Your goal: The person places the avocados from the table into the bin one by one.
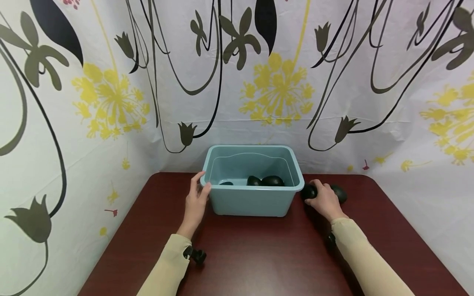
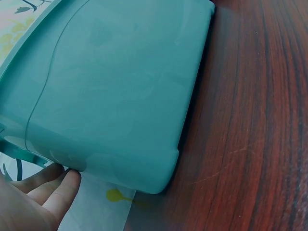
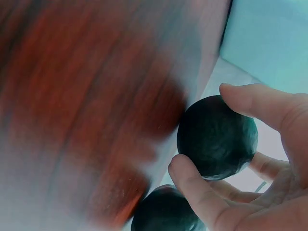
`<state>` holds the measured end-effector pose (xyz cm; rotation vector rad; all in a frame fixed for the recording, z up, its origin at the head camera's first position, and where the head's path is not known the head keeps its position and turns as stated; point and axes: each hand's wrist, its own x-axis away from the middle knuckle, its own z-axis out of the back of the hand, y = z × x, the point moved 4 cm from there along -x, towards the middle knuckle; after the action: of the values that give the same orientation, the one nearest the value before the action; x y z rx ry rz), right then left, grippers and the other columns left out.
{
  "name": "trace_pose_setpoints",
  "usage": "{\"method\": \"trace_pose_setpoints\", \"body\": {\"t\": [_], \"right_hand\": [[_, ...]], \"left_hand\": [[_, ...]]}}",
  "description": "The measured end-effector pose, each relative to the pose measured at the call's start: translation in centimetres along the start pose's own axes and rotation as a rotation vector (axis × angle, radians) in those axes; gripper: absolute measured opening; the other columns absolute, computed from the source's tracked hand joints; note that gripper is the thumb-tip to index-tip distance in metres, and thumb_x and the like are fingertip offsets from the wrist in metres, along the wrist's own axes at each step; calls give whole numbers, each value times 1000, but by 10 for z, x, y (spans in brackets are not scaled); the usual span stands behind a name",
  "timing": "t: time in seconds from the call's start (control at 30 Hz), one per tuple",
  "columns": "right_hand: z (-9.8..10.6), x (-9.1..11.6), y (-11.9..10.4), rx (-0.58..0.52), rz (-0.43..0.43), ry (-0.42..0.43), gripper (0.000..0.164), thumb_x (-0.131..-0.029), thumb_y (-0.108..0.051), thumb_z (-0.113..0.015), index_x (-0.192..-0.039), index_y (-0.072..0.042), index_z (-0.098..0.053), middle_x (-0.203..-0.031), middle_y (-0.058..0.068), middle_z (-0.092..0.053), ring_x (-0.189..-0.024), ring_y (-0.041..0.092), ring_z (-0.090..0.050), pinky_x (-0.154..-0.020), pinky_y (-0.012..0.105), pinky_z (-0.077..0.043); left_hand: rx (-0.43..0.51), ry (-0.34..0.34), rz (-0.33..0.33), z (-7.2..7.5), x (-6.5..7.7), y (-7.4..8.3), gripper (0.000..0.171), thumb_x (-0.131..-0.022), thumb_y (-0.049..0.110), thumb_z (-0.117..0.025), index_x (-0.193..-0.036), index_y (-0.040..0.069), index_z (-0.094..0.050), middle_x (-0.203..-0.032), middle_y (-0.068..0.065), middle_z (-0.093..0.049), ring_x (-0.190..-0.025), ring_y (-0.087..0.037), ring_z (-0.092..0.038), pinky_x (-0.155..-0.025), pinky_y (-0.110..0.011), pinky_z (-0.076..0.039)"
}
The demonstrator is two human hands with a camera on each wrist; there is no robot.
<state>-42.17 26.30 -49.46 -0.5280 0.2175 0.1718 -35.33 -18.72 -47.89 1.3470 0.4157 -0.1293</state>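
Note:
A light blue plastic bin [image 1: 248, 201] stands at the back of the table, with several dark green avocados [image 1: 273, 181] inside, partly hidden by its front wall. At the bin's front left corner, my left hand [image 1: 194, 205] holds the rim; the left wrist view shows its fingers [image 2: 65, 192] against the outer wall. Right of the bin, my right hand [image 1: 326, 201] grips one avocado [image 3: 216, 137] between thumb and fingers. Another avocado [image 1: 338, 194] lies just beyond that hand, and the right wrist view shows it below the held one.
The dark red wood-grain table [image 1: 259, 255] has its back edge against a white cloth [image 1: 237, 107] printed with flowers. More of that cloth hangs along both sides. Each wrist carries a small black camera [image 1: 198, 255] on a strap.

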Motion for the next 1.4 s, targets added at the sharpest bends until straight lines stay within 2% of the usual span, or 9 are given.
{"method": "trace_pose_setpoints", "body": {"t": [0.23,0.57,0.83,1.2,1.4], "right_hand": [[2,1,5,-19,-5,12,67,-84,-19,-81,-140,-3,-49,-129,33,-48,-116,52,-47,-92,68,-38],[5,1,5,-6,-20,21,63,-85,-23,-79,-139,-2,-54,-123,33,-52,-111,48,-49,-88,67,-40],[9,5,5,-14,-41,24,61,-86,-25,-78,-138,-2,-55,-122,32,-56,-111,48,-51,-88,67,-42],[14,11,-2,-37,-48,38,61,-86,-30,-78,-137,-3,-56,-123,30,-58,-109,46,-55,-87,65,-45],[17,16,-8,-51,-46,43,62,-87,-30,-78,-138,-4,-55,-127,29,-57,-111,46,-54,-88,65,-45]], "left_hand": [[2,-1,12,0,0,1,55,-97,58,-58,-147,47,-40,-140,-4,-53,-121,-19,-60,-92,-52,-52],[12,-2,11,-1,0,1,56,-97,57,-58,-148,43,-40,-140,-5,-53,-121,-20,-59,-93,-53,-51],[0,5,7,-1,0,3,52,-98,55,-57,-147,47,-39,-140,-6,-53,-120,-21,-60,-91,-52,-52],[-5,16,5,-1,-1,1,55,-98,57,-56,-149,43,-39,-141,-8,-54,-121,-20,-59,-91,-53,-52],[-13,21,16,-1,0,-1,52,-98,59,-56,-146,50,-39,-139,-4,-54,-120,-20,-59,-91,-53,-52]]}}
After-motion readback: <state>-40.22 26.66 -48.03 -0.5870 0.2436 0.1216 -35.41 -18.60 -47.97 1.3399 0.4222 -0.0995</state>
